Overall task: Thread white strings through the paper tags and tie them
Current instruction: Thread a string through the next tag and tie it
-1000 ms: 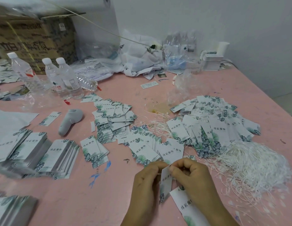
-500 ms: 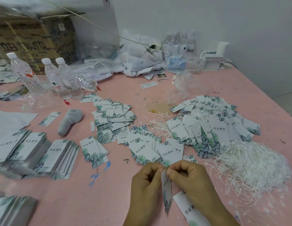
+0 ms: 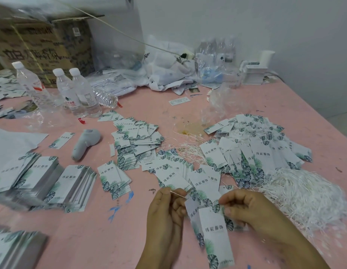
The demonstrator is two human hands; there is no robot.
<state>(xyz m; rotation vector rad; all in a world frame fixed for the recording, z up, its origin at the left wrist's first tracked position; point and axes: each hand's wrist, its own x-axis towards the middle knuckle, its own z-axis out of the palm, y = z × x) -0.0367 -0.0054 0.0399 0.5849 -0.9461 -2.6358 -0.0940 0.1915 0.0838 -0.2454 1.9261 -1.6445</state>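
Observation:
Near the table's front edge, my left hand pinches a thin white string that runs to the top of two white paper tags with green leaf print. My right hand grips the tags' top from the right, so they hang between both hands. A big tangle of loose white strings lies just right of my right hand. Tags with strings in them are heaped at the right. Loose tags lie spread in the middle.
Stacks of tags line the left side of the pink table. A grey handheld tool lies beyond them. Water bottles, a cardboard box and plastic bags crowd the back. The table's right edge is close.
My hands have drawn apart. The left hand has pulled the string out to the left of the tags, and the tags have turned to face the camera.

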